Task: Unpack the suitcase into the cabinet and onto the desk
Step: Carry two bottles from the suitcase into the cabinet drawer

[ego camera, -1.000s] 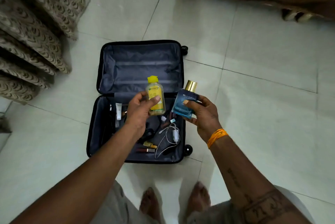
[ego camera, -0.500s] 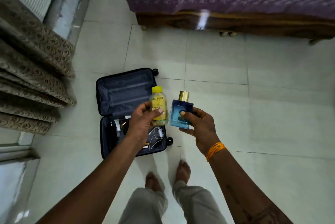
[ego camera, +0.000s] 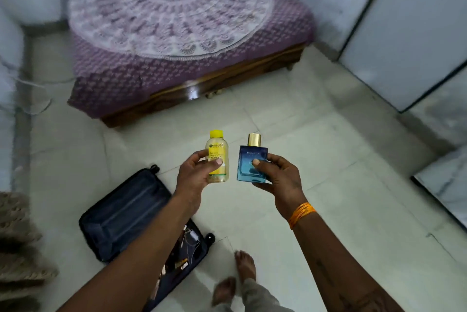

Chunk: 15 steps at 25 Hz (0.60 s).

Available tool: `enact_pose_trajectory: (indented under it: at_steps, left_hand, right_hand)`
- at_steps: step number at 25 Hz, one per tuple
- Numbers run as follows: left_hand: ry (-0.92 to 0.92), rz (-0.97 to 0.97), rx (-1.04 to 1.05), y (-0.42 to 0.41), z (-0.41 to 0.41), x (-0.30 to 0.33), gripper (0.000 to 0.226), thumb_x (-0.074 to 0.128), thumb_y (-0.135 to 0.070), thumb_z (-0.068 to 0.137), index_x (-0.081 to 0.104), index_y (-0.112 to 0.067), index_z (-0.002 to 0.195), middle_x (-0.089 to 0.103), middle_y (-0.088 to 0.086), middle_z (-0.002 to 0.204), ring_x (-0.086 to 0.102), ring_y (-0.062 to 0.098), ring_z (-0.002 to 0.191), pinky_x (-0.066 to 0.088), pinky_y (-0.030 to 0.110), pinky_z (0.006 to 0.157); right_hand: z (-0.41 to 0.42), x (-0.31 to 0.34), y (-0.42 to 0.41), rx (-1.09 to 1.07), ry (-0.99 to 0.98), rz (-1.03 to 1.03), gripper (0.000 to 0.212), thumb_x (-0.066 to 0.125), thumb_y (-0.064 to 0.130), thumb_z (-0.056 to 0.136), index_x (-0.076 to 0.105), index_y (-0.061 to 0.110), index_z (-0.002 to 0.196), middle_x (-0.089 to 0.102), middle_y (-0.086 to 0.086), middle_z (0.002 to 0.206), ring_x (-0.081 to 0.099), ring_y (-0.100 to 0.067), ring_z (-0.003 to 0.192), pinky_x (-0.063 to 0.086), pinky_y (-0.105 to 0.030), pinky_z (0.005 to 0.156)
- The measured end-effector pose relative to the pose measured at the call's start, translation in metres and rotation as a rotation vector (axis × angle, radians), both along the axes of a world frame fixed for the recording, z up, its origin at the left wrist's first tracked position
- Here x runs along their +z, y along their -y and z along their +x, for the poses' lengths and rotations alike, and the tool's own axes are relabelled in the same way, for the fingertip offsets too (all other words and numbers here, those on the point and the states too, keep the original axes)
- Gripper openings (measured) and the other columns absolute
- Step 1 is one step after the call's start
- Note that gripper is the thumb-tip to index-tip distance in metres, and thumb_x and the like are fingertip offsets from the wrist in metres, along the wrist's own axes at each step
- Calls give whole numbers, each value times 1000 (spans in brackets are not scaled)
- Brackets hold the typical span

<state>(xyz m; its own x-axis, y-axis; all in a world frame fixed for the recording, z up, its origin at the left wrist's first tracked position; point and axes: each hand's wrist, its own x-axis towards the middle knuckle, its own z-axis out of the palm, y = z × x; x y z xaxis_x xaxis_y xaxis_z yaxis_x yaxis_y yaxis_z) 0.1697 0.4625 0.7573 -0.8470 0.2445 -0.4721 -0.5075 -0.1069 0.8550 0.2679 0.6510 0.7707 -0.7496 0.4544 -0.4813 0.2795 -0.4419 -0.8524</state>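
My left hand (ego camera: 194, 176) grips a small clear bottle with a yellow cap and yellow label (ego camera: 217, 153), held upright. My right hand (ego camera: 276, 176) holds a square blue perfume bottle with a gold cap (ego camera: 252, 162), thumb across its front. Both are raised in front of me above the tiled floor. The open dark blue suitcase (ego camera: 126, 213) lies on the floor at lower left, partly hidden behind my left forearm. Cables and small toiletries (ego camera: 190, 241) show in its near half.
A low wooden bed with a purple patterned cover (ego camera: 174, 33) stands ahead. A pale door or cabinet panel (ego camera: 409, 33) is at the right, with a marble-topped edge (ego camera: 447, 180) below it. Patterned curtain folds (ego camera: 17, 236) hang at lower left. My bare feet (ego camera: 243, 266) are on the tiles.
The view has swung up and to the right, away from the suitcase, toward the bed and the right-hand panel. Both hands keep the same bottles, carried along with me.
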Motion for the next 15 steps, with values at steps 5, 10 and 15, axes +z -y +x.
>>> enact_pose_trajectory:
  at_steps: [5, 10, 15]
  left_hand:
    - [-24, 26, -343, -88, 57, 20, 39, 86, -8, 78, 71, -14, 113, 77, 11, 102, 75, 28, 94, 63, 46, 81]
    - [-71, 8, -607, -194, 133, 29, 39, 87, -15, 79, 70, -18, 114, 77, 10, 107, 75, 26, 96, 60, 33, 70]
    - [-64, 59, -874, -327, 233, 32, 42, 86, -15, 80, 70, -13, 119, 77, 15, 111, 76, 28, 95, 63, 42, 82]
  right_hand:
    - [106, 13, -49, -308, -26, 31, 39, 85, 13, 83, 71, 6, 119, 78, -17, 108, 76, -34, 102, 65, -43, 81]
    - [226, 24, -110, -595, 0, 69, 33, 85, 16, 83, 76, 7, 114, 78, -17, 108, 75, -35, 104, 64, -48, 87]
    - [349, 33, -198, -891, -33, 102, 32, 86, 15, 83, 75, 8, 113, 78, -17, 108, 76, -33, 101, 65, -40, 78]
